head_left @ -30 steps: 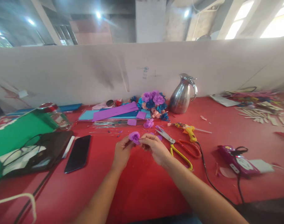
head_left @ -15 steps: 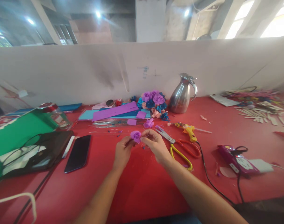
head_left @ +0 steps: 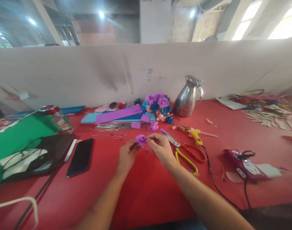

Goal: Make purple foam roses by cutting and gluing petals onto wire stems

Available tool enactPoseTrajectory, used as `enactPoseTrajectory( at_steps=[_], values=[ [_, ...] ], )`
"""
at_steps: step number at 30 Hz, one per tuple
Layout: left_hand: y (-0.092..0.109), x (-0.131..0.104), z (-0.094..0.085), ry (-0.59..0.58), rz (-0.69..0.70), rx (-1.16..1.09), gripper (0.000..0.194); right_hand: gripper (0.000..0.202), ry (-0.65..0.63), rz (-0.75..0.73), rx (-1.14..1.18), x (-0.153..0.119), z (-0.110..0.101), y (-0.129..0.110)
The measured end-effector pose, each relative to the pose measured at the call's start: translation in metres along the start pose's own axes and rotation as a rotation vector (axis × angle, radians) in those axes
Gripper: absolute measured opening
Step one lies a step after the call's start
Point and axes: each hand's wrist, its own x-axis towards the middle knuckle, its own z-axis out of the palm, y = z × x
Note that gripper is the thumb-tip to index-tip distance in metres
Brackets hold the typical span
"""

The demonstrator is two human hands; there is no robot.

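A small purple paper flower (head_left: 141, 140) is held up over the red table between my two hands. My left hand (head_left: 127, 156) pinches it from the left and below. On its right side, the thumb and fingers of my right hand (head_left: 160, 148) are closed on a petal edge. Just beyond lies another purple paper flower (head_left: 153, 126). Scissors (head_left: 177, 144) with one yellow and one red handle rest open to the right of my right hand. A yellow glue gun (head_left: 195, 135) lies past them.
Behind are purple paper strips (head_left: 119, 114), thin wires (head_left: 107, 128) and a bunch of paper flowers (head_left: 157, 103). A steel jug (head_left: 186, 97) stands near the partition. At left lie a phone (head_left: 80, 157) and a glass jar (head_left: 61, 121); at right, a purple power strip (head_left: 246, 166).
The flower and both hands have shifted very slightly to the right. Both hands keep their pinch on it; the things on the table stay put.
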Motion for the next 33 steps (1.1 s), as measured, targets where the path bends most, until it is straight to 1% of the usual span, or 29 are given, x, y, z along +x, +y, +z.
enactPoseTrajectory(
  at_steps=[5, 9, 17, 21, 24, 27, 33],
  values=[
    [-0.002, 0.000, 0.000, -0.001, 0.014, 0.013, 0.013, 0.013, 0.036, -0.042, -0.012, -0.001, 0.000, -0.002],
    [-0.002, 0.000, 0.000, -0.001, 0.028, 0.035, 0.013, 0.014, 0.042, -0.071, -0.049, -0.002, -0.001, -0.005],
    [0.001, 0.000, 0.000, -0.007, 0.032, 0.032, 0.016, 0.016, 0.028, -0.024, -0.035, 0.001, 0.000, 0.001],
    [0.001, 0.000, -0.001, 0.001, 0.024, 0.032, 0.016, 0.014, 0.056, -0.001, -0.094, 0.003, 0.000, 0.005],
    [0.001, 0.000, -0.001, -0.001, 0.031, 0.047, 0.016, 0.012, 0.066, 0.025, -0.090, 0.004, 0.001, 0.008],
    [-0.001, 0.000, -0.001, -0.002, 0.037, 0.057, 0.017, 0.012, 0.045, 0.038, -0.054, 0.004, 0.000, 0.007],
    [-0.004, 0.001, -0.001, -0.020, 0.023, 0.041, 0.018, 0.013, 0.005, 0.008, -0.020, 0.002, -0.001, 0.000]
  ],
)
